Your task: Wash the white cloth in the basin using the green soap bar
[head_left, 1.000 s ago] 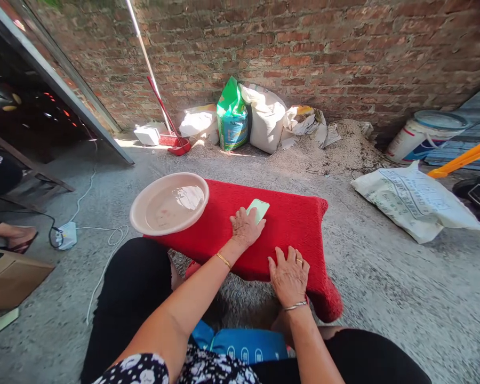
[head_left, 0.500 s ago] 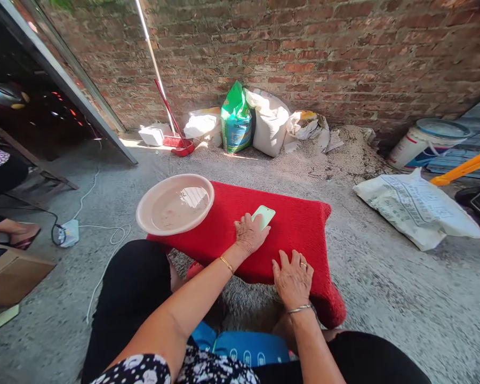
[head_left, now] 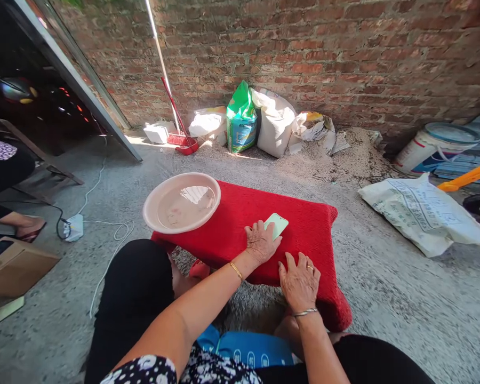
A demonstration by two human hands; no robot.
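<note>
A pale green phone [head_left: 279, 224] lies flat on a red cloth [head_left: 240, 202] that covers a low bench in front of me. My left hand [head_left: 261, 240] reaches over it, fingers on its near part and thumb along its right side; the palm hides its lower end. Nearer to me, my right hand [head_left: 300, 280] rests on the front edge of the cloth with fingers spread, holding nothing. A pale pink basin [head_left: 149, 216] of water stands on the bench's left end.
Against the brick wall stand a green bag [head_left: 242, 122], white sacks [head_left: 276, 125] and a red dustpan [head_left: 189, 148]. A white sack [head_left: 420, 208] and a bucket [head_left: 436, 146] are at the right. A cable, power strip [head_left: 74, 228], cardboard box [head_left: 20, 266] and another person's foot [head_left: 28, 224] are at the left.
My left hand and the phone have shifted slightly right and nearer to me on the cloth. The whole view has moved a little; my right hand stays at the cloth's front edge.
</note>
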